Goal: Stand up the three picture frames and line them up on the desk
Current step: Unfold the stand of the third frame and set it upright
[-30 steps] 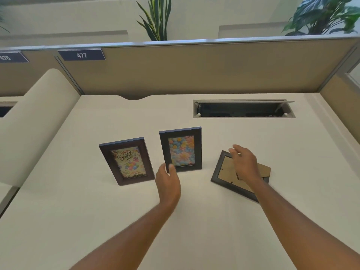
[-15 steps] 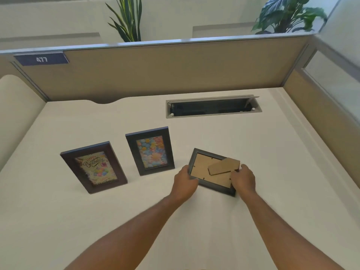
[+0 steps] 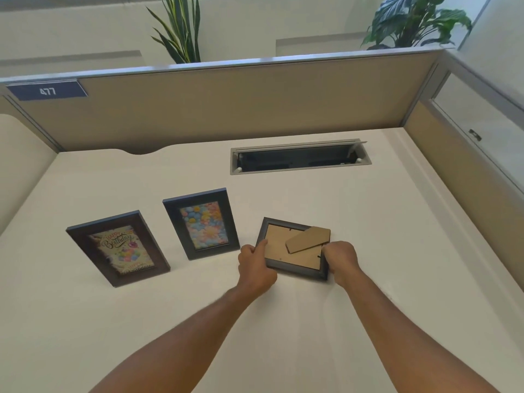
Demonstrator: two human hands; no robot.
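Two frames stand upright on the white desk (image 3: 326,321): a brown birthday frame (image 3: 117,248) at the left and a dark flower frame (image 3: 202,223) beside it. The third frame (image 3: 286,249) lies face down to their right, its cardboard back and swung-out stand showing. My left hand (image 3: 255,265) grips its near left edge, thumb on the back. My right hand (image 3: 340,258) grips its near right corner. The near edge looks slightly raised off the desk.
An open cable tray slot (image 3: 300,157) is set into the desk behind the frames. A tan partition (image 3: 241,109) with a "477" label closes the back, another panel (image 3: 453,165) the right side. Plants rise behind the partition.
My left hand left the flower frame and moved right onto the face-down frame. My right hand shifted to that frame's near right corner. Both hands now grip it more firmly.
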